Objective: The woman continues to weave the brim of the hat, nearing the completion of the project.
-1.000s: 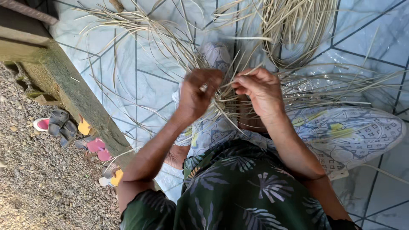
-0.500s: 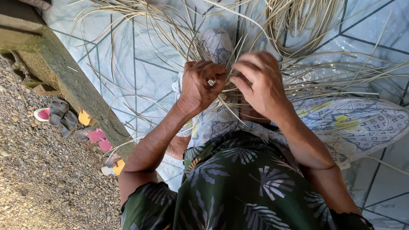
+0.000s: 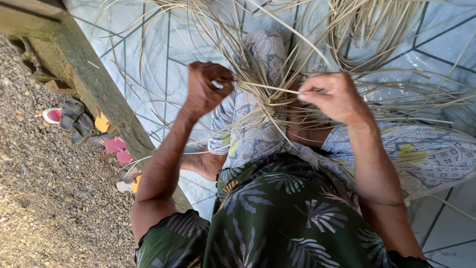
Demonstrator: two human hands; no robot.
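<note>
A person in a dark green leaf-print top sits on a pale blue tiled floor (image 3: 148,54), a patterned light cloth (image 3: 426,149) over the legs. The left hand (image 3: 206,89) is closed around one end of a thin pale straw strip (image 3: 267,88) — the right hand (image 3: 334,97) pinches the other end, so it runs straight between them. Loose dry straw strands (image 3: 367,30) fan out above. Beyond a mossy concrete kerb (image 3: 94,84), grey and pink sandals (image 3: 74,114) lie on gravel (image 3: 44,198).
</note>
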